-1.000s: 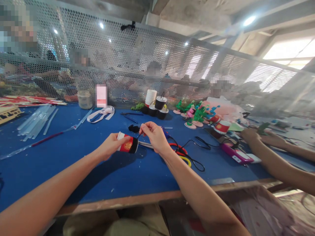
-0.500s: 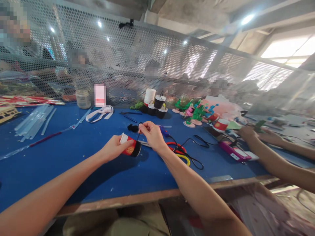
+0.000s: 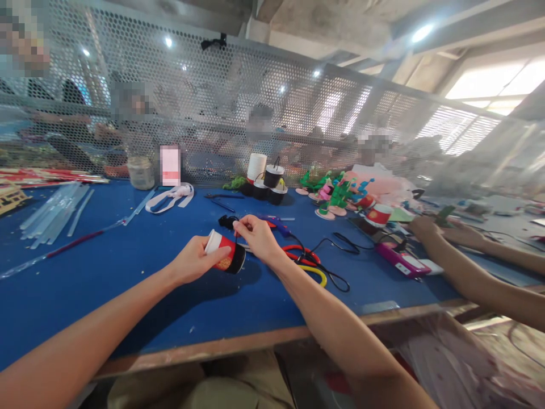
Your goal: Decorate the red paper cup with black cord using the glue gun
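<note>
My left hand [image 3: 195, 259] is closed around a small paper cup [image 3: 225, 253], red and white with a gold print and a black band at one end. The cup lies tilted on its side above the table, black end to the right. Just over that end, my right hand [image 3: 256, 236] pinches a thin black cord [image 3: 237, 233] between thumb and fingers; its lower part runs down to the cup. Behind my right hand lies a small black bundle [image 3: 227, 221]. Scissors with red and yellow handles [image 3: 317, 275] rest to the right, partly hidden by my wrist.
Black-and-white cups with cord handles [image 3: 273, 176] stand at the back by a white cup stack [image 3: 257, 167]. Green craft figures [image 3: 339, 199], a purple device [image 3: 400, 260] and a co-worker's hand [image 3: 426, 228] are on the right. Clear glue sticks [image 3: 55, 215] lie left; a mesh partition [image 3: 204, 108] rises behind.
My right hand has moved slightly left and down with the cord. The cup in my left hand stays nearly in place. The whole view has shifted a little.
</note>
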A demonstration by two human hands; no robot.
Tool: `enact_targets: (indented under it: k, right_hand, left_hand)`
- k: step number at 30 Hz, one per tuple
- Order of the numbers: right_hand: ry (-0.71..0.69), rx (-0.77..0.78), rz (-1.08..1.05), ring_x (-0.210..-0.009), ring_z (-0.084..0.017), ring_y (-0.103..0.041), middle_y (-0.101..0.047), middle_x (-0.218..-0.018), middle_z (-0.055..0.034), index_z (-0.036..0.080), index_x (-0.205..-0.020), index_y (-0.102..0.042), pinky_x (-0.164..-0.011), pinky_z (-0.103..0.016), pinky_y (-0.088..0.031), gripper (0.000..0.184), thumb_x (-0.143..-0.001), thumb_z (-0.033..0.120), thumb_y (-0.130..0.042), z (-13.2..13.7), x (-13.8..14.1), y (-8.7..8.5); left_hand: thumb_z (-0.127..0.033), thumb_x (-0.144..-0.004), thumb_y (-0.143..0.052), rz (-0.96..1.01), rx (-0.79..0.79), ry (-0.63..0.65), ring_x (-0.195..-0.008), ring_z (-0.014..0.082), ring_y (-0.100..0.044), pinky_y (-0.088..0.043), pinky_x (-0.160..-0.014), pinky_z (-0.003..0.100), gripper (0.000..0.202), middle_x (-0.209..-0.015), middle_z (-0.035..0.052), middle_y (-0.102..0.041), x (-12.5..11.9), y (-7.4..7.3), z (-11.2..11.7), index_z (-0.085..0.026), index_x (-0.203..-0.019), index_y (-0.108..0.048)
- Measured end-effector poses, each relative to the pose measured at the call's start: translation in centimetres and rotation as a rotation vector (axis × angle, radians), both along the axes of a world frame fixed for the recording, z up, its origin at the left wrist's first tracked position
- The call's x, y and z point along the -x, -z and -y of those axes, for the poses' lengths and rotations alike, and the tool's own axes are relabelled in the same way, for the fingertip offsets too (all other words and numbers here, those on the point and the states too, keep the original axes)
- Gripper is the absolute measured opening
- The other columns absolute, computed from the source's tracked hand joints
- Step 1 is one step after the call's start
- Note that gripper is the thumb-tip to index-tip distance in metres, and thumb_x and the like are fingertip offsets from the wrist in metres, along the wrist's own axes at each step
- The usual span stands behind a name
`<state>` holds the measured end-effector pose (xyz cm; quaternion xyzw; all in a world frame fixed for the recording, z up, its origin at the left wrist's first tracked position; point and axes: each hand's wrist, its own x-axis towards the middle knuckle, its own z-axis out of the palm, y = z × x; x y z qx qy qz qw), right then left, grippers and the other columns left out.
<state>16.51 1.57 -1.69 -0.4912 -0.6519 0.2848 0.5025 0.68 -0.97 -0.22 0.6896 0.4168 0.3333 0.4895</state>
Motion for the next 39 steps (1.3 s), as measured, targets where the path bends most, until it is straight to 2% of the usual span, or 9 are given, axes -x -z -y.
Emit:
enact_targets:
  k: [12, 18, 25, 29, 32, 34, 36, 39]
  right_hand:
    - [-0.005, 0.096, 0.067, -0.049, -0.010, -0.049, -0.054, -0.052, 0.0031, 0.018, -0.059, -0.049, -0.052, -0.023, -0.037, 0.017, -0.074, 0.026, -0.052, 0.2, 0.2, -0.2]
    - [-0.014, 0.127, 0.108, -0.048, -0.009, -0.043, -0.049, -0.051, 0.0044, 0.017, -0.057, -0.049, -0.050, -0.022, -0.033, 0.018, -0.072, 0.026, -0.053, 0.3, 0.3, -0.3]
    - [-0.060, 0.176, 0.115, -0.046, -0.007, -0.035, -0.041, -0.047, 0.0067, 0.017, -0.055, -0.049, -0.047, -0.021, -0.029, 0.020, -0.071, 0.027, -0.055, 0.2, 0.3, -0.2]
    - [-0.069, 0.208, 0.154, -0.044, -0.008, -0.036, -0.041, -0.044, 0.0061, 0.017, -0.052, -0.048, -0.047, -0.022, -0.030, 0.027, -0.075, 0.031, -0.051, -0.5, -0.2, 0.2]
    - [0.017, 0.111, 0.231, -0.051, -0.010, -0.046, -0.052, -0.051, 0.0016, 0.017, -0.054, -0.050, -0.054, -0.024, -0.035, 0.030, -0.079, 0.033, -0.046, -0.6, -0.6, 0.0]
    - [0.018, 0.029, 0.225, -0.058, -0.012, -0.052, -0.059, -0.060, -0.0014, 0.017, -0.061, -0.053, -0.059, -0.025, -0.038, 0.028, -0.080, 0.036, -0.045, -0.1, -0.6, -0.3]
    - [-0.036, -0.029, 0.237, -0.062, -0.013, -0.054, -0.061, -0.067, -0.0024, 0.017, -0.068, -0.054, -0.061, -0.025, -0.040, 0.024, -0.077, 0.039, -0.050, 0.8, -0.2, -0.7]
    - [-0.071, -0.066, 0.371, -0.065, -0.014, -0.054, -0.060, -0.072, -0.0020, 0.017, -0.073, -0.053, -0.061, -0.025, -0.040, 0.026, -0.066, 0.041, -0.063, 2.1, 0.9, -0.8]
  left_hand:
    - [-0.030, -0.059, -0.060, 0.064, -0.016, -0.009, -0.045, 0.0060, -0.036, -0.030, -0.042, 0.017, 0.019, -0.047, -0.0041, -0.046, 0.0, 0.0, 0.1, -0.012, -0.055, -0.056]
    - [-0.026, -0.057, -0.063, 0.139, 0.037, -0.032, -0.042, 0.0050, -0.035, -0.029, -0.041, 0.017, 0.018, -0.043, -0.0048, -0.045, -0.1, -0.4, 0.2, -0.012, -0.050, -0.055]
    - [-0.030, -0.056, -0.069, 0.240, 0.125, -0.038, -0.046, 0.0072, -0.046, -0.035, -0.045, 0.018, 0.022, -0.050, -0.0011, -0.056, 0.2, 0.6, -0.3, -0.010, -0.059, -0.061]
    - [-0.029, -0.055, -0.071, 0.393, 0.279, -0.134, -0.044, 0.0087, -0.050, -0.037, -0.044, 0.019, 0.022, -0.051, 0.0011, -0.060, -0.1, 0.2, -0.5, -0.010, -0.059, -0.061]
    - [-0.026, -0.063, -0.065, 0.487, 0.372, -0.267, -0.039, 0.0092, -0.050, -0.036, -0.039, 0.019, 0.018, -0.046, 0.0008, -0.057, -0.2, -0.4, -0.8, -0.011, -0.056, -0.057]
    - [-0.022, -0.069, -0.060, 0.531, 0.420, -0.350, -0.037, 0.0088, -0.049, -0.035, -0.038, 0.018, 0.018, -0.044, 0.0003, -0.056, -0.1, -0.7, -1.1, -0.011, -0.055, -0.055]
    - [-0.020, -0.073, -0.056, 0.554, 0.469, -0.395, -0.035, 0.0083, -0.048, -0.035, -0.036, 0.018, 0.019, -0.043, -0.0001, -0.055, 0.0, -0.7, -1.4, -0.011, -0.056, -0.055]
    - [-0.021, -0.075, -0.054, 0.575, 0.501, -0.415, -0.034, 0.0081, -0.047, -0.034, -0.035, 0.018, 0.021, -0.042, 0.0004, -0.055, 0.2, -0.6, -1.6, -0.011, -0.057, -0.055]
